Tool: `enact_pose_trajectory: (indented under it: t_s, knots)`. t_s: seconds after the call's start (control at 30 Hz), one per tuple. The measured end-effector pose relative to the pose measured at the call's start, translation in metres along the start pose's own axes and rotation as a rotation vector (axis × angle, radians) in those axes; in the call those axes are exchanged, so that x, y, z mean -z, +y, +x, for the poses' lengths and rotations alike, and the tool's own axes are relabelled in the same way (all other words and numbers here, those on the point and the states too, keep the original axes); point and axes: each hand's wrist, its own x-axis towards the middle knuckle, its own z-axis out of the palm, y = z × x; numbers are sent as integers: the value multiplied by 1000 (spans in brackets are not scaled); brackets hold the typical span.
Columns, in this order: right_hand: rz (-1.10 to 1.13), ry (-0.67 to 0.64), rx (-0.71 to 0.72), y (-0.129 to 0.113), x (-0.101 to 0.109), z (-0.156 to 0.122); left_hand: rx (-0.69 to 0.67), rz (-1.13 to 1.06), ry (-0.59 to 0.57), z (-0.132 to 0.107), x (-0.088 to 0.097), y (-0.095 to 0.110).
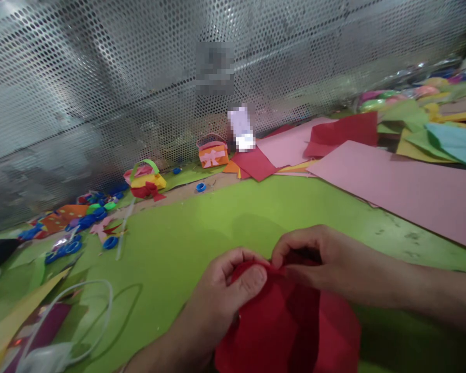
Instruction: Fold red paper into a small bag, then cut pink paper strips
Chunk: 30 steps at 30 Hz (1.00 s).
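Both my hands are on a red felt piece (279, 326) at the lower middle of the head view, over the green table (202, 223). My left hand (233, 285) pinches its top edge, with the thumb flat on the near face and the fingers behind. Just to the right, my right hand (314, 264) pinches the same edge between thumb and fingertips, close to the left fingertips. The felt hangs down toward me and looks folded or layered, with a brighter part at the right. Its lower end runs out of view.
Pink felt sheets (404, 186) and a red sheet (345, 137) lie at the right. Small felt baskets, one orange (213, 155) and one yellow (147, 180), stand by the perforated metal panel (159, 77). Blue scissors (64, 249) and a white cord (111, 295) are at the left.
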Motion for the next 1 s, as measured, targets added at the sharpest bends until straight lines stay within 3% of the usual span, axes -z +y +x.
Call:
enact_pose_trajectory:
  t_s: [0.1,0.27,0.4,0.6,0.8,1.0]
  knots:
    - [-10,8,2,-2,2,1,45,-156,-53,1,1,0]
    - [-65,28,11,-2,4,1,104,-225,88,8,1,0]
    - [-123,11,47,0,4,-2,95,-267,60,9,0,-2]
    - [-213,104,184,3,2,-3,-2,-205,45,11,3,-9]
    - [-183,156,211,5,-1,-5,-8,-48,17,12,5,-11]
    - [-265,239,205,8,-9,-10,-27,54,118,11,3,-12]
